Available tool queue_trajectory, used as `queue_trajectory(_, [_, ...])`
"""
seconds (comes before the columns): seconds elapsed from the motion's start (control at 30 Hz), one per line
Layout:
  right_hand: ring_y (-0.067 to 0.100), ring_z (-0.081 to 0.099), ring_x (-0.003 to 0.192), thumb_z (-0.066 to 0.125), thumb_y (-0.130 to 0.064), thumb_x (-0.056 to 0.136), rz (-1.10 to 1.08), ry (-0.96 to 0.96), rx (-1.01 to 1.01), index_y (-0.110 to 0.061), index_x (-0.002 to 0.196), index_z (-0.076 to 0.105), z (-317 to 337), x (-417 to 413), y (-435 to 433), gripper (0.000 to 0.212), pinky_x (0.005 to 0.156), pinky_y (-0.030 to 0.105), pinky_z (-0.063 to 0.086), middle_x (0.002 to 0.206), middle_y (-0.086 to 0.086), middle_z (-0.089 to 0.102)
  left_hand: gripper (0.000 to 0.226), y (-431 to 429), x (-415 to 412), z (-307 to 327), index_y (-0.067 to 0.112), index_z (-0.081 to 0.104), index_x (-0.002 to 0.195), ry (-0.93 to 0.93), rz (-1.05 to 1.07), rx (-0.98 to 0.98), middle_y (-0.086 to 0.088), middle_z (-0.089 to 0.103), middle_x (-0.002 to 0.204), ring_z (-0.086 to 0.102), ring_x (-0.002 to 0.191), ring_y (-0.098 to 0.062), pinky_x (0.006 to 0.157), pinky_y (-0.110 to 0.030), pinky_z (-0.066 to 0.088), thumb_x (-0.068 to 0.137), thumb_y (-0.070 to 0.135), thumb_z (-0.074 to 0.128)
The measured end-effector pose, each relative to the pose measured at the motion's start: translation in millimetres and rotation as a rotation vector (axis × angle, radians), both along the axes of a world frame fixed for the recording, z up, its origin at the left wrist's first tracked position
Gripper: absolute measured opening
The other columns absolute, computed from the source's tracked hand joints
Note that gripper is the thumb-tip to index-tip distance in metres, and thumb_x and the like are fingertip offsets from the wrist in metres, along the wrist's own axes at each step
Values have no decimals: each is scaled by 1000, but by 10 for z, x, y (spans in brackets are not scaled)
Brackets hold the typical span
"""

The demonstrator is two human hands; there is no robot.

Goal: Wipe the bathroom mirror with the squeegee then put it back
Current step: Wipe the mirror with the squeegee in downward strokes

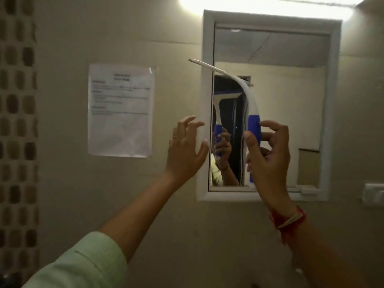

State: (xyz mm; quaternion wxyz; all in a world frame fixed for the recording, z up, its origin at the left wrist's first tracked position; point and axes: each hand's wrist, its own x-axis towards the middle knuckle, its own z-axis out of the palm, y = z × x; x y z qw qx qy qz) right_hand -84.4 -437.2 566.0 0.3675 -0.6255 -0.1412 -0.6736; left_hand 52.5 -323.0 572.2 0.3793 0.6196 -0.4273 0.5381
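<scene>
Right hand (268, 154) pinch-tight on the squeegee (254, 123) before the mirror (280, 96); left hand (185, 148) empty, fingers loose.

A plain beige wall (166, 38) carries everything here. The mirror (291, 96) hangs on it, upright, set in a white frame (335, 100) that stands out from the wall surface. Left of the mirror, apart from its frame, a printed sheet of paper (120, 111) in a clear sleeve is stuck flat to the wall; its text is too blurred to read. Further left of the mirror, a vertical band of small dark and pale mosaic tiles (18, 100) runs down the wall. Just above the mirror a bright light (249, 2) glares. Right of the mirror's lower corner, a small white fitting (374, 195) is mounted on the wall.
</scene>
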Motion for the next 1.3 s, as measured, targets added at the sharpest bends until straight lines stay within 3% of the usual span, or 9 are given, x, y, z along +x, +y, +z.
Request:
queue_trajectory(0.1, [8,61,61,60,-26,87,-142,-42,22,-24,112,41,212,4,-235,31,50,19,50,98,-3,58,47,-217,64,309,14,42,129,-120,74,24,-14,34,145,32,133,-26,103,-39,30,85,25,55])
queue_trajectory(0.17, [15,62,72,60,-24,86,-207,-56,49,-20,117,40,340,27,-340,36,58,26,54,105,-1,55,57,-322,121,487,15,29,141,-146,109,41,-11,20,153,10,143,-23,115,-41,11,88,30,46])
queue_trajectory(0.27, [15,56,95,59,-9,85,-272,-74,31,-17,126,37,480,69,-417,47,71,20,52,119,2,47,65,-442,211,695,14,9,148,-151,203,74,-9,2,157,-8,143,-20,116,-38,-10,91,36,31])
queue_trajectory(0.4, [17,54,100,56,-5,87,-286,-61,-1,-15,132,34,644,120,-431,51,77,31,55,121,-4,39,65,-529,348,785,18,-1,148,-85,282,85,-7,-4,157,-12,143,-19,113,-40,-16,91,41,20])
queue_trajectory(0.57, [32,57,103,51,-10,91,-291,-75,-16,-15,135,31,913,223,-451,48,82,51,52,135,11,42,64,-596,486,731,23,-8,147,23,199,118,0,-7,157,-15,142,-15,115,-50,-6,91,37,21])
queue_trajectory(0.7, [23,52,113,48,-13,93,-322,-69,-41,-16,136,30,1058,390,-442,47,88,35,51,137,10,42,62,-677,527,660,21,0,148,8,147,25,-6,-8,157,-10,143,-19,115,-53,-4,92,33,24])
queue_trajectory(0.87, [4,43,108,45,-19,95,-398,-60,-23,-17,140,27,1131,619,-400,48,76,6,35,138,6,44,56,-700,575,621,24,11,147,-36,129,-64,-12,0,156,-3,144,-23,112,-56,-2,93,34,23])
queue_trajectory(1.03, [10,48,109,45,-18,95,-441,-83,8,-17,140,30,1147,778,-430,48,77,3,33,132,8,47,56,-713,608,624,24,13,148,32,149,-31,-8,6,157,-3,143,-20,112,-53,-6,94,35,21])
queue_trajectory(1.3, [3,49,82,44,-20,95,-580,-94,-16,-21,141,30,1151,781,-512,48,69,1,32,104,10,60,56,-739,654,629,29,14,147,83,92,-59,-8,15,155,-4,140,-15,110,-49,-8,93,32,29])
